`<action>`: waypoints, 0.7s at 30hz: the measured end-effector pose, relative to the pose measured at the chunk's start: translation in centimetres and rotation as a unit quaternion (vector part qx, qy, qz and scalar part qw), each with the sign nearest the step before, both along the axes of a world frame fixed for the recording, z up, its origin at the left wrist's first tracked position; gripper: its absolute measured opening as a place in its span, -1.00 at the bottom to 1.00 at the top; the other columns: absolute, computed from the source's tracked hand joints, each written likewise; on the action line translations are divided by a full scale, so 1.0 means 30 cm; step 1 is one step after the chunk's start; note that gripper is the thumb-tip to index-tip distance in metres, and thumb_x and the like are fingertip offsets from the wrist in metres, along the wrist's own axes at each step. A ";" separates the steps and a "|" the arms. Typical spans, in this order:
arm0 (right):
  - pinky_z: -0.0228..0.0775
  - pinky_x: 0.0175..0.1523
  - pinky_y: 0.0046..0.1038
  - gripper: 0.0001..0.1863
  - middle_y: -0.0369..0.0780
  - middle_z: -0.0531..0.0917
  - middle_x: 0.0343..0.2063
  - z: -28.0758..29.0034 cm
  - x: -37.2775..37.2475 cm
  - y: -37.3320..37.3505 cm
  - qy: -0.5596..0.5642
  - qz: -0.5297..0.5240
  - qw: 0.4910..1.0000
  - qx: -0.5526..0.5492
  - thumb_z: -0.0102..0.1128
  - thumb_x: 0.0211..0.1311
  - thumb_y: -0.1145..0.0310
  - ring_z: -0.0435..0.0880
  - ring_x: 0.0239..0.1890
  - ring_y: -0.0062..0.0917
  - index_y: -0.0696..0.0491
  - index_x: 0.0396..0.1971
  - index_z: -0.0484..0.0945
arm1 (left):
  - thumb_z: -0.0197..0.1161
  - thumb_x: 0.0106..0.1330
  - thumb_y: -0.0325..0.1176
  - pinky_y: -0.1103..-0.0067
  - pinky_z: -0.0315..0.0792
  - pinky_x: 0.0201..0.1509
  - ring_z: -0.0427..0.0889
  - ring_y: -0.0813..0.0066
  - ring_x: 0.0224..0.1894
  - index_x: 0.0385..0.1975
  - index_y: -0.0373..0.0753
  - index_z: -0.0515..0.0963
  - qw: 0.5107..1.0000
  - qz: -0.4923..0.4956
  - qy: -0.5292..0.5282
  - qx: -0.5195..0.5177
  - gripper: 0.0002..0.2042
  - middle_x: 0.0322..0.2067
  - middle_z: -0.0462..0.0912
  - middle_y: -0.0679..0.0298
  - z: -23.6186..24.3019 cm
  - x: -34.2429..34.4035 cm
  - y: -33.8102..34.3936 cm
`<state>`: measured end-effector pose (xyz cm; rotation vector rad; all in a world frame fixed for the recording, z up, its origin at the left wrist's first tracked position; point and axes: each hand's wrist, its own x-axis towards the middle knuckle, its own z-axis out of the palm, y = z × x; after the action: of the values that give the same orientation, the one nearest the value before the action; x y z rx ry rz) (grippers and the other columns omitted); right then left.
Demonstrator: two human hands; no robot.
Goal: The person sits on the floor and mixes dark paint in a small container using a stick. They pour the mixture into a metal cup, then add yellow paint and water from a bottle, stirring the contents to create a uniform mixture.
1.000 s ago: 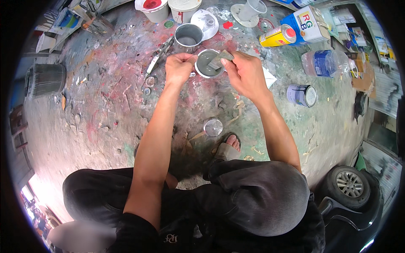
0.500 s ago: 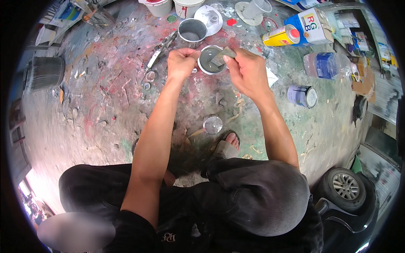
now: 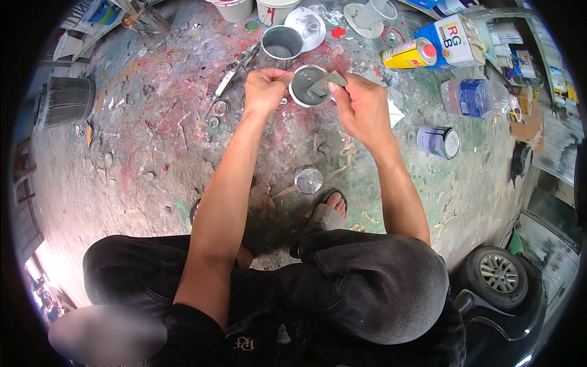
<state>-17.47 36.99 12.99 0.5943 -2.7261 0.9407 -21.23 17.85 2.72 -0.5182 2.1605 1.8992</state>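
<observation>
A white-rimmed cup of grey paint [image 3: 304, 78] stands in front of me on the stained floor. At its left rim my left hand [image 3: 266, 90] is closed in a pinch on the cup's edge. My right hand [image 3: 362, 105] grips a flat, paint-coated stirring stick [image 3: 332, 80] between thumb and fingers. The stick slants over the cup's right rim, its broad lower end in the grey paint. Just behind the cup stands a larger grey mixing pot [image 3: 282, 44], close to my left fingers.
On the right are a yellow can [image 3: 411, 55], a blue-and-white tin [image 3: 451, 41], a clear plastic bottle [image 3: 474, 98] and a paint can [image 3: 438, 142]. A spray gun [image 3: 234, 72] lies left of the pot. A clear lid [image 3: 308, 180] is near my foot; a dark bucket [image 3: 64, 101] stands far left.
The stirring stick has shifted slightly in the paint, its lower end still in the cup. Both hands keep their grips. The whole view has moved a little.
</observation>
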 end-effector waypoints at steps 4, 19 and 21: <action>0.33 -0.43 -0.15 -0.77 -0.04 0.51 -0.61 0.045 0.011 -0.023 0.015 0.009 0.999 -0.037 0.20 0.27 0.40 0.53 -0.55 -0.07 0.17 -0.53 0.42 | 0.37 0.28 -0.39 0.61 0.49 -0.46 0.63 0.62 -0.56 -0.37 -0.34 0.73 1.000 -0.002 -0.014 0.017 -0.87 -0.53 0.73 0.28 0.004 0.011 0.003; 0.33 -0.42 -0.16 -0.78 -0.04 0.54 -0.59 0.016 0.012 -0.022 0.005 0.009 0.999 -0.032 0.21 0.26 0.41 0.54 -0.53 -0.06 0.19 -0.51 0.43 | 0.39 0.26 -0.37 0.58 0.50 -0.50 0.64 0.60 -0.59 -0.38 -0.32 0.74 1.000 0.000 0.005 -0.006 -0.86 -0.57 0.72 0.27 -0.037 0.007 0.001; 0.33 -0.43 -0.16 -0.78 -0.04 0.54 -0.59 0.022 0.006 -0.015 0.023 -0.001 0.999 -0.035 0.22 0.26 0.41 0.54 -0.53 -0.06 0.19 -0.51 0.44 | 0.39 0.26 -0.36 0.58 0.50 -0.51 0.64 0.60 -0.59 -0.37 -0.32 0.74 1.000 0.000 0.002 0.004 -0.86 -0.57 0.72 0.27 -0.020 0.009 0.001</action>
<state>-17.29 36.56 13.65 0.5919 -2.6419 1.0036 -20.95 17.89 2.13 -0.5132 2.1528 1.9096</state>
